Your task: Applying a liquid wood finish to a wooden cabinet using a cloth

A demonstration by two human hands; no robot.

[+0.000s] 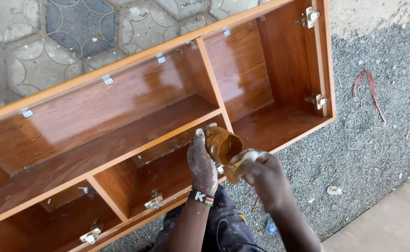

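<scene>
Left hand (201, 164) is wrapped around a small brown-smeared cup (222, 145), fingers closed on its side, mouth tilted toward the right hand so the contents are reachable. The cup sits at chest level, just above the front edge of the cabinet, between the two hands.

Right hand (260, 172) is closed on a stained rag or sponge (240, 164), pinched between thumb and fingertips, pressed against the cup's lower lip. Probably a wad of cloth, but it is too smeared to tell. Held low at the rim, it looks placed to catch or pick up the brown liquid without drips.

Pose: both forearms come up from the bottom of the view and converge. Left wrist is bent up, back of the hand facing the camera, dusted white, with a beaded wristband (201, 197) on it. Right wrist is turned inward, knuckles up.

Beyond the hands: the wooden cabinet (121, 121) lies on its back, open side up, inner faces glossy and brown. Metal hinges (154, 201) sit along the near edge by the left hand, more on the far right end. Gravel ground (372, 140) lies right of the right hand, patterned paving (65, 28) past the cabinet.
</scene>
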